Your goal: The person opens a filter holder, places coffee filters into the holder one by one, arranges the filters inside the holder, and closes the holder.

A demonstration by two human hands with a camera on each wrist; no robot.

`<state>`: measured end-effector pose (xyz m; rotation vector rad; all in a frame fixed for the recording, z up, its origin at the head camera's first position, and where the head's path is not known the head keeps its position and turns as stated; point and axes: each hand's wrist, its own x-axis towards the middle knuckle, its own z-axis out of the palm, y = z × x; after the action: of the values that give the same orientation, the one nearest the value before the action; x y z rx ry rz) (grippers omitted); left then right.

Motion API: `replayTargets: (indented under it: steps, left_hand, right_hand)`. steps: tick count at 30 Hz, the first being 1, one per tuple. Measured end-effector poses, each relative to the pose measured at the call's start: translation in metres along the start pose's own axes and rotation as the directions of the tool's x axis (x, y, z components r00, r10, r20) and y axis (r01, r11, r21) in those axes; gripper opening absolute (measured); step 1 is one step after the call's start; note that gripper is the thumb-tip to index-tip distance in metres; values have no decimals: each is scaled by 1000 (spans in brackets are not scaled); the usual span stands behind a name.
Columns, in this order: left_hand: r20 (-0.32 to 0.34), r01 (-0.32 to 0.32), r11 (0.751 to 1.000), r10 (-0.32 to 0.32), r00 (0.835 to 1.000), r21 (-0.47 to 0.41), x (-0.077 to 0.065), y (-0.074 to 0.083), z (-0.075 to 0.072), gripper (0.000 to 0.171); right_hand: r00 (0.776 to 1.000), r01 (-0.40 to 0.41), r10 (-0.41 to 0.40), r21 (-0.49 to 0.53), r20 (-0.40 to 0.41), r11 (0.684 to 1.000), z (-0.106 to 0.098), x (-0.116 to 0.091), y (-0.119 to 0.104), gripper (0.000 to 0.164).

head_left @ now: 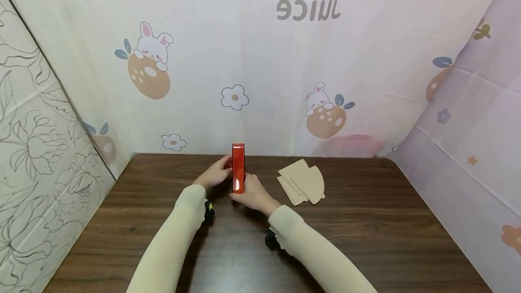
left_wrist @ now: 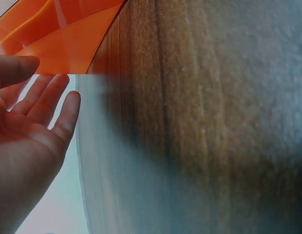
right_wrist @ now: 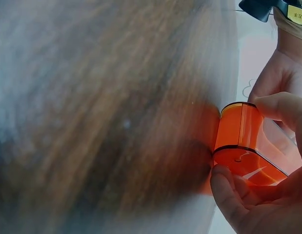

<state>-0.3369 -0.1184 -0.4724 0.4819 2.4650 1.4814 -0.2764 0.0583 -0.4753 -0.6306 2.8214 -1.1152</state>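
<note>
A translucent orange-red case [head_left: 238, 168] stands at the back middle of the wooden table, its narrow side towards me. My right hand [head_left: 255, 192] grips its near right part; in the right wrist view the thumb and fingers lie on either side of the orange case [right_wrist: 238, 131]. At its left is my left hand [head_left: 215, 174]. The left wrist view shows that thumb against the broad face, with the other fingers loosely spread by the far edge. Beige fan-shaped coffee filter papers [head_left: 309, 182] overlap in a small pile to the right of the case.
The dark wooden table [head_left: 366, 238] reaches to a white patterned curtain [head_left: 264, 58] close behind the case. More patterned cloth hangs along both sides. Black wrist cameras [head_left: 209, 210] sit by both pale sleeves [head_left: 175, 229].
</note>
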Motion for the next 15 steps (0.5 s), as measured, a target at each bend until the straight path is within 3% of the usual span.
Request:
replayTargets:
  steps: [15]
  left_hand:
    - [-2,-28,1000,28,1000,9,-6,4,-1,53]
  right_hand:
    - [999,40,-40,35,-1,999,-7,-4,-2,42]
